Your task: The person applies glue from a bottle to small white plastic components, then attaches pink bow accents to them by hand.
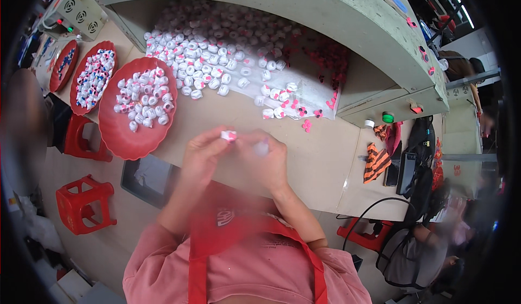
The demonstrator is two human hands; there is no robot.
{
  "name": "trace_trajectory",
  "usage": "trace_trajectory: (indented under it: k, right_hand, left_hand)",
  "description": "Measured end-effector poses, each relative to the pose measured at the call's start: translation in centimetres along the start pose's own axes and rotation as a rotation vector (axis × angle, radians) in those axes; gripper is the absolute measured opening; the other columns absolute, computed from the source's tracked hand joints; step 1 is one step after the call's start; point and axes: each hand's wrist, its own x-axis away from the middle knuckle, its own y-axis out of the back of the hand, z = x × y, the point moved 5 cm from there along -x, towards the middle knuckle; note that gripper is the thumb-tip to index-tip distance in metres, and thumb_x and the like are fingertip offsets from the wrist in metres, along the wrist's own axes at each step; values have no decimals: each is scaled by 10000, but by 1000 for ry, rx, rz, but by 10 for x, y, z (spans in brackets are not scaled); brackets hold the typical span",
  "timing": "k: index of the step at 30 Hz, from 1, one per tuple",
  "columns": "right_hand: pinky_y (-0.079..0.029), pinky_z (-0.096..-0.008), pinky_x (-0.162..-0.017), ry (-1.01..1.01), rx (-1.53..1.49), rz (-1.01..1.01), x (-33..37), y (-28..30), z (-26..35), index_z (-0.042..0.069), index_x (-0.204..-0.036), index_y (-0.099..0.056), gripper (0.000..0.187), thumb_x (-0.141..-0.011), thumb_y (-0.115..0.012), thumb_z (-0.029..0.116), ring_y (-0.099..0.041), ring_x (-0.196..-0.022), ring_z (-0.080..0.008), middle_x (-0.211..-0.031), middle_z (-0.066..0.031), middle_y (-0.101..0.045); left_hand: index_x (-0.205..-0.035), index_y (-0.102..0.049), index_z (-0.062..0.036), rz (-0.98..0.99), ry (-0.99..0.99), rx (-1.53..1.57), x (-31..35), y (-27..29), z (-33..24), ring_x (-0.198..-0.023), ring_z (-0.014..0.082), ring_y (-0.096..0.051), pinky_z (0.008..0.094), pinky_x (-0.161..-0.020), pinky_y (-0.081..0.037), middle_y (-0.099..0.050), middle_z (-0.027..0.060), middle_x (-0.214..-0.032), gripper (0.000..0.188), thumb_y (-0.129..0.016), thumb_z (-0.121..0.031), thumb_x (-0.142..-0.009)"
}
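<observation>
Over the near part of the table, my left hand is closed, pinching a small white rounded piece with pink on it between thumb and fingertips. Just to its right is my right hand, its fingers curled and blurred by motion. Another small whitish piece shows in that hand, too smeared to make out its kind. The right fingertips come close to the pinched piece; whether they touch it cannot be told. Beyond both hands lies a big heap of similar white rounded pieces on a plastic sheet.
Pink pieces lie at the heap's right edge, under a grey-green cabinet. A red scalloped tray holds more white pieces; two smaller trays stand beyond it. Striped cloth and a phone lie right. A red stool stands left.
</observation>
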Motion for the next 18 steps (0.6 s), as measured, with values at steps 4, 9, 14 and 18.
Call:
trace_trajectory:
  k: [4,9,14,18]
  right_hand:
    - [-423,-214,-597,-116,-53,47,-1,6,-2,16,-882,-587,164,-753,-663,84,-488,-629,-66,-708,1,-548]
    - [-431,-220,-621,50,19,-57,1,54,-11,48,-1011,-468,286,-759,-597,2,-498,-689,-82,-782,-5,-500]
    - [-449,-229,-668,106,11,-132,19,78,-6,36,-1092,-401,381,-756,-557,-53,-533,-744,-117,-808,-18,-487]
    - [-461,-237,-695,138,-185,-216,24,88,0,-7,-1066,-435,325,-766,-550,-53,-545,-716,-138,-825,-52,-529]
  left_hand:
    - [-980,-628,13,-462,-627,-656,-1,22,-90,-843,180,-576,258,-743,-460,-599,92,-986,209,-603,-44,-781]
    - [-999,-631,-66,-327,-1036,-1473,-31,-28,-70,-971,250,-543,311,-792,-451,-529,108,-1093,245,-548,15,-783]
    - [-944,-625,-58,327,-1053,-1693,-73,-69,13,-934,265,-537,318,-727,-479,-555,101,-985,338,-557,49,-631]
    - [-944,-616,-22,299,-794,-1628,-92,-59,9,-815,232,-593,298,-723,-488,-572,83,-897,241,-563,39,-717]
